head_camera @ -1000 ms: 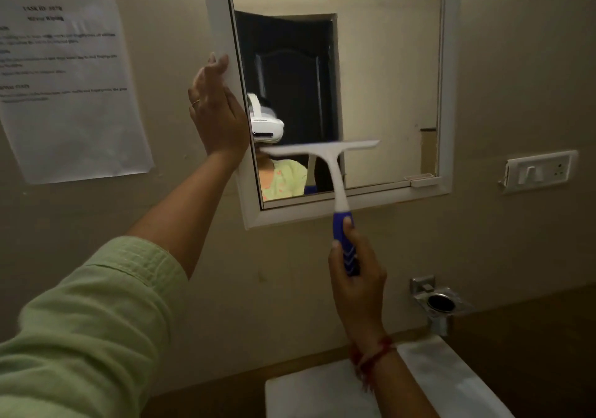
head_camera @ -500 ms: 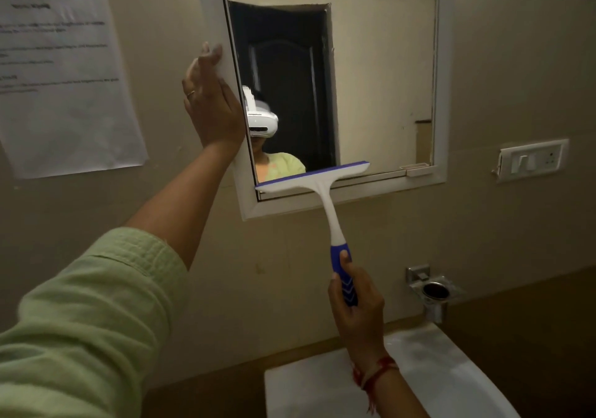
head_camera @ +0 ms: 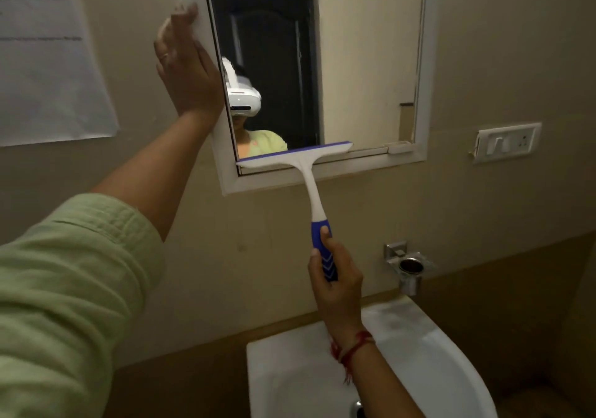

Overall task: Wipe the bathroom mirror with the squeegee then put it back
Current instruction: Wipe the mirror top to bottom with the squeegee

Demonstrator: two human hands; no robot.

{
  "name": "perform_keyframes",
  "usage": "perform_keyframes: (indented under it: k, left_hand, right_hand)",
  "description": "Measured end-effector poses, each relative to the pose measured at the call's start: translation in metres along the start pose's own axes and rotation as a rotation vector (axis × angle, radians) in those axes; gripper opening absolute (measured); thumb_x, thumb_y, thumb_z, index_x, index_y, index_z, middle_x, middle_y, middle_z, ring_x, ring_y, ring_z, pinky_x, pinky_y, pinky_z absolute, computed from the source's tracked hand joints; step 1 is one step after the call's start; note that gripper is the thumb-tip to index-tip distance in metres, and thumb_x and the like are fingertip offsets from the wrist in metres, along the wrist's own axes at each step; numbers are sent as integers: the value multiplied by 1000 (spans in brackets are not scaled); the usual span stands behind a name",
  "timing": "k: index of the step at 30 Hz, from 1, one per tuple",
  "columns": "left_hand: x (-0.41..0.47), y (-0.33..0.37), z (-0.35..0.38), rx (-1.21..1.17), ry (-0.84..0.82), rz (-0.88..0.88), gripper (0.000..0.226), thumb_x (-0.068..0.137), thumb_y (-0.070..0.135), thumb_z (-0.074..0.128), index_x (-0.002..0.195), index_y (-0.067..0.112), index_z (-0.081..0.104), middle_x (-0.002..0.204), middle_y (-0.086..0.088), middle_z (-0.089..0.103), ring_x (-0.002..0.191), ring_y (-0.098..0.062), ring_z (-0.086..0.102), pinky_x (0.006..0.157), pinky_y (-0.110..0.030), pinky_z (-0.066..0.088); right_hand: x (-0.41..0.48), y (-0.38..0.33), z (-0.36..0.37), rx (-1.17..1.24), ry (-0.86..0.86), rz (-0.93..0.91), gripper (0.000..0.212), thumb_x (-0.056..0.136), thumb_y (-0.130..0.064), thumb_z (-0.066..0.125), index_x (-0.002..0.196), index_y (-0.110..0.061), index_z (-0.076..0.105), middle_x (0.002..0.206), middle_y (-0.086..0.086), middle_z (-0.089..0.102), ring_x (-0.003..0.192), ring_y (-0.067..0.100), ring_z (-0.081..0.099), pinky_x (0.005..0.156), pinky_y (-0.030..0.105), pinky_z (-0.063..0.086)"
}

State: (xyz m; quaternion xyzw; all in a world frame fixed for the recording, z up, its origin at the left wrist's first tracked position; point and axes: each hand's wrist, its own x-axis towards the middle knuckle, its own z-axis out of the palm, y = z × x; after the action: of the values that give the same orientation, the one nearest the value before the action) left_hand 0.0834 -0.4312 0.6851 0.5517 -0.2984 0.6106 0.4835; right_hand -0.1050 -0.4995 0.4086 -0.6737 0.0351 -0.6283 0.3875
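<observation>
At the centre of the frame, the squeegee (head_camera: 310, 188) stands nearly upright, its head at the bottom of the mirror (head_camera: 364, 63). The blue-edged blade lies across the lowest strip of glass, just above the lower rail of the white mirror frame (head_camera: 422, 95). It runs from the glass's lower left corner to about mid-width and tilts slightly up to the right. The white neck runs down and a little right into a blue handle.

Lower centre, the right hand (head_camera: 335, 279) has its fingers curled round that handle, with one digit lying up along it. The blade therefore sits well above the grip, up and slightly left, and the top of the blue handle and the whole neck are bare between them. A red thread (head_camera: 351, 348) circles that wrist.

In the upper left centre, the left hand (head_camera: 185, 69) lies flat with straight fingers against the left side of the mirror frame and holds nothing. Its green sleeve (head_camera: 64, 288) fills the lower left.

A sheet of paper (head_camera: 48, 63) hangs on the wall at upper left. A switch plate (head_camera: 506, 142) sits at right, and a metal holder (head_camera: 409, 267) is fixed to the wall right of the gripping hand. A white sink (head_camera: 419, 353) lies at the bottom.
</observation>
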Motion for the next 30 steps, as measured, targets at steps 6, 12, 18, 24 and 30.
perform_keyframes:
  k: [6,12,18,24,30]
  left_hand:
    - [1,2,-1,-4,12,14,41,93,15,24,118,8,56,120,1,62,111,-23,55,89,-13,28]
    - [-1,2,-1,-9,0,8,40,94,16,25,118,8,56,119,-1,62,111,-23,55,89,-13,28]
    - [2,4,-4,-3,-6,-9,42,91,15,23,118,7,55,120,0,61,111,-22,55,89,-1,16]
    - [-2,7,-6,-33,-32,-44,42,93,17,23,120,8,54,122,0,60,113,-24,53,93,-19,32]
    - [-2,8,-6,-23,-45,-50,41,93,18,24,122,13,53,123,-6,58,115,-28,50,92,-30,35]
  right_hand:
    - [23,-10,-1,31,-33,-12,37,88,-29,50,125,-23,50,85,-11,53,64,3,52,56,10,43]
    - [-7,5,-1,16,-29,-16,40,88,-26,52,122,-46,46,81,-22,50,59,-1,46,54,9,39]
    - [7,-7,-5,37,-3,10,37,89,-24,52,125,-29,49,80,-20,51,57,3,46,52,13,40]
    - [46,-42,-18,105,75,-56,35,88,-16,51,120,-29,46,93,-30,53,60,-1,50,52,10,42]
    - [141,-73,-38,98,143,-135,44,86,-3,57,123,-22,42,97,-16,54,69,3,60,54,12,48]
